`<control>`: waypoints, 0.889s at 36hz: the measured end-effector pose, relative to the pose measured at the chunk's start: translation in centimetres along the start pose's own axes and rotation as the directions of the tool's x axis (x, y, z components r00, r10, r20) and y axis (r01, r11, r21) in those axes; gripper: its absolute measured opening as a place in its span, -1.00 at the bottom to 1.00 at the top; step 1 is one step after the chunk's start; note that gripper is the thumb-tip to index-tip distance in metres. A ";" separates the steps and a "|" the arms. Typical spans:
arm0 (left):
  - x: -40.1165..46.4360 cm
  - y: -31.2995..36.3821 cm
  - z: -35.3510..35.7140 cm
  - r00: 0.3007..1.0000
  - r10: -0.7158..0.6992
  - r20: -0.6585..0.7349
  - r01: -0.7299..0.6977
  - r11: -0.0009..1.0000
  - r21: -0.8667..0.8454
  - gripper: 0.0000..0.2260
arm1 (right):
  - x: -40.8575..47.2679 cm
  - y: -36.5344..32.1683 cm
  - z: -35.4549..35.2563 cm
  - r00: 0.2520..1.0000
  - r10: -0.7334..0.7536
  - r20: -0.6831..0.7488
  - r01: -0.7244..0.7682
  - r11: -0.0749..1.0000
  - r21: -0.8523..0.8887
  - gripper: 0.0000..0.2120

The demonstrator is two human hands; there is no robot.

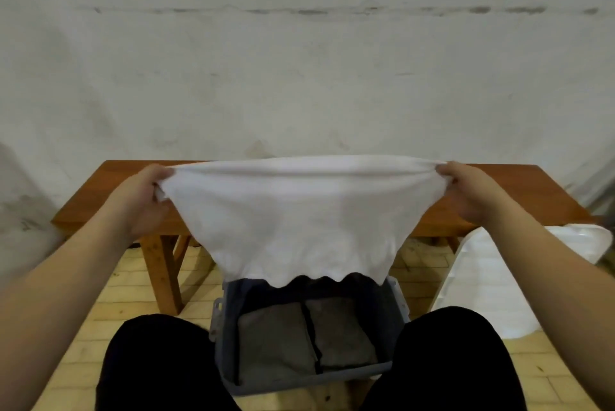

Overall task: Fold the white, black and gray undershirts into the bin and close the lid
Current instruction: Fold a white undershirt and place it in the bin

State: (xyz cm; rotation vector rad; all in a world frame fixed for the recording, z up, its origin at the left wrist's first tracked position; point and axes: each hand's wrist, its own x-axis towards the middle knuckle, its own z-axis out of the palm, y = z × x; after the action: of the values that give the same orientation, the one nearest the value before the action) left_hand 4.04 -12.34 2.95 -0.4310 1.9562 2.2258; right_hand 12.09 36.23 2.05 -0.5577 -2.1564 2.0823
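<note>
Wooden bench (133, 191) ahead of me, set against stained whitewashed wall (299, 61). Yellow brick floor (133, 280) beneath. My legs in black trousers (159, 360) at btm of view.

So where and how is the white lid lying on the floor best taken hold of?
Grip the white lid by its long left edge near the bin, coming from above with the right hand. That edge is unobstructed and closest; its far end is nearly under the wooden bench. Both hands currently hold the white undershirt.

wall (299, 61): stained white | bench (519, 192): wooden | floor (133, 287): yellow brick
</note>
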 end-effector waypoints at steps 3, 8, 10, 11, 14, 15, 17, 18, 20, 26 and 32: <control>-0.5 0.3 1.3 1.000 0.007 0.018 -0.003 0.977 -0.215 -0.84 | -0.4 -0.3 1.2 0.997 0.078 0.007 -0.075 0.925 0.373 -0.53; -1.4 0.5 3.4 1.000 0.011 -0.026 -0.018 0.966 -0.257 -0.87 | -1.3 -0.8 3.6 0.995 0.079 0.063 -0.101 0.841 0.532 -0.66; -1.6 0.5 3.8 0.998 0.018 -0.063 -0.034 0.963 -0.269 -0.87 | -1.5 -0.7 4.0 0.993 0.069 0.091 -0.108 0.833 0.543 -0.58; -1.7 0.6 4.0 0.997 0.007 -0.082 -0.030 0.958 -0.287 -0.87 | -1.5 -0.8 4.1 0.994 0.075 0.083 -0.108 0.831 0.546 -0.55; -2.2 1.2 3.7 1.000 -0.006 -0.022 -0.002 0.939 -0.344 -0.88 | -2.2 -1.4 4.2 0.992 0.054 0.115 -0.106 0.843 0.528 -0.55; -2.3 1.5 3.4 0.999 0.009 0.042 0.008 0.925 -0.379 -0.87 | -2.5 -1.7 4.2 0.990 0.024 0.142 -0.097 0.841 0.532 -0.57; -2.1 2.1 2.2 0.966 0.083 0.244 0.032 0.900 -0.435 -0.67 | -2.9 -2.4 3.9 0.971 -0.049 0.234 -0.092 0.827 0.555 -0.59; -2.2 2.5 1.7 0.920 0.140 0.367 0.053 0.882 -0.469 -0.68 | -3.1 -3.0 3.8 0.948 -0.106 0.300 -0.092 0.811 0.578 -0.56; -2.5 3.2 1.2 0.791 0.218 0.572 0.160 0.828 -0.537 -0.72 | -4.2 -4.3 4.1 0.868 -0.232 0.438 -0.102 0.781 0.617 -0.55; -2.8 4.8 5.8 0.631 0.408 0.659 0.024 0.840 -0.542 -0.86 | -6.5 -7.9 9.1 0.754 -0.384 0.532 0.141 0.887 0.440 -0.65; -6.5 4.9 12.5 0.664 0.413 0.623 -0.301 0.911 -0.284 -0.85 | -8.5 -9.5 14.6 0.799 -0.484 0.357 0.489 0.868 0.082 -0.92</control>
State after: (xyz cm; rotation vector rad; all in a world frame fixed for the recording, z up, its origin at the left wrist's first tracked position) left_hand 7.34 -0.14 10.94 0.7450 1.5442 2.2788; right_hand 13.52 19.63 11.95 0.4017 -2.1763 1.9798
